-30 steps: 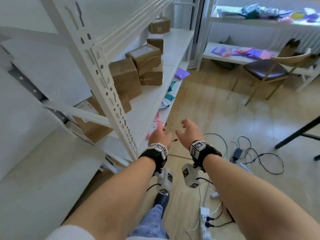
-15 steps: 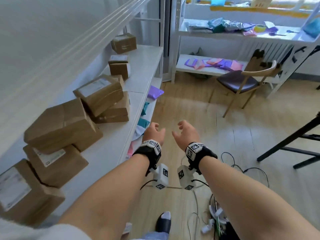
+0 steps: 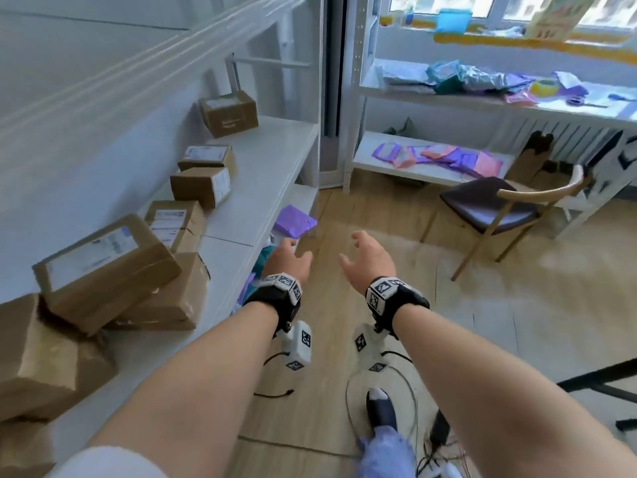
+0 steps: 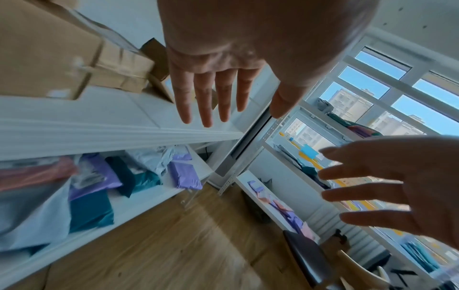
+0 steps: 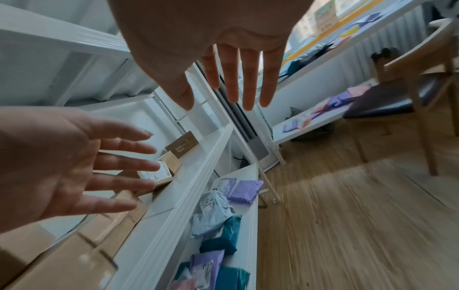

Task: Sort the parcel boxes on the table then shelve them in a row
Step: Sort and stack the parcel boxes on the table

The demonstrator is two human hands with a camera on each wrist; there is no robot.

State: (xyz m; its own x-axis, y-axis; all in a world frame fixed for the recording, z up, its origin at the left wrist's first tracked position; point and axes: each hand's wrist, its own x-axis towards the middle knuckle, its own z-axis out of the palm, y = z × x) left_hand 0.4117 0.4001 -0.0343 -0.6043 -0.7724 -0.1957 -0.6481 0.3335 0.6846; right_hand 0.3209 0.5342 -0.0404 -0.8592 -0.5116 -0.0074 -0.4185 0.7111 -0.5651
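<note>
Hands are both hanging out in the lower middle of the head view with nothing in them: left hand (image 3: 287,260) and right hand (image 3: 368,258) are sitting close together over the wooden floor (image 3: 431,332), fingers spread and relaxed, palms roughly facing each other. Both wrist views are showing straight, loose fingers gripping nothing.

Parcel boxes (image 3: 107,270) are sitting on the white shelf (image 3: 272,157) along the left side of the frame, and honestly they're not looking like a row at all. Lower left there's a messy heap, one box tilting on top of others, then a few more (image 3: 201,186) spaced out toward the far one (image 3: 229,113) at upper middle. No table is showing up in any view.

My guess is the person is either heading off for another box or about to tidy what's there. If it's tidying, I'd be going for the tilted top box first with one palm on each side, lifting it clear instead of dragging it, since whatever's leaning under it could slide. Then working along the bare stretch of shelf, setting each box flat and snug beside its neighbour, labels facing the same way.
</note>
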